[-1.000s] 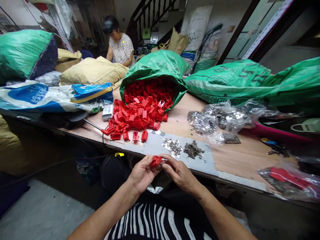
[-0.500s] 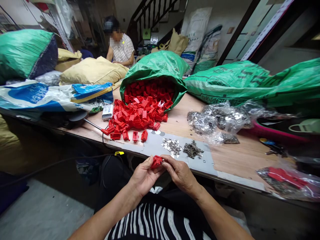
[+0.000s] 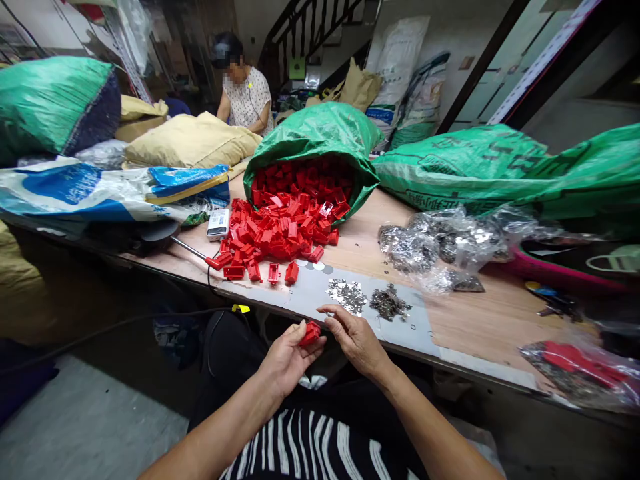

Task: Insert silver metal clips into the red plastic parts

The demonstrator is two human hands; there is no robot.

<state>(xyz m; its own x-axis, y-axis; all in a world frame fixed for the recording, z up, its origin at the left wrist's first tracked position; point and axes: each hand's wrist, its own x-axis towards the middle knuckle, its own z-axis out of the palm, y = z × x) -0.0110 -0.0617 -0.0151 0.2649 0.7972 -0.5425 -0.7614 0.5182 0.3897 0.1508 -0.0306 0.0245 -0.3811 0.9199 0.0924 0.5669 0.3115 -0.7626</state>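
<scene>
My left hand pinches a small red plastic part just below the table's front edge. My right hand has come off that part and hovers at the edge, fingers curled, near two small heaps of metal pieces, one silvery and one darker, lying on a grey sheet. Whether the right fingers hold anything is hidden. A pile of the same red parts spills from an open green sack further back on the wooden table.
Clear bags of metal pieces lie right of the sack, more green sacks behind. A blue-white bag and a small box lie left. Another person sits at the far end. A bag with red parts lies at right.
My right hand has drawn away from the red part and lifted toward the silvery heap. The left hand keeps the part and has dropped slightly.
</scene>
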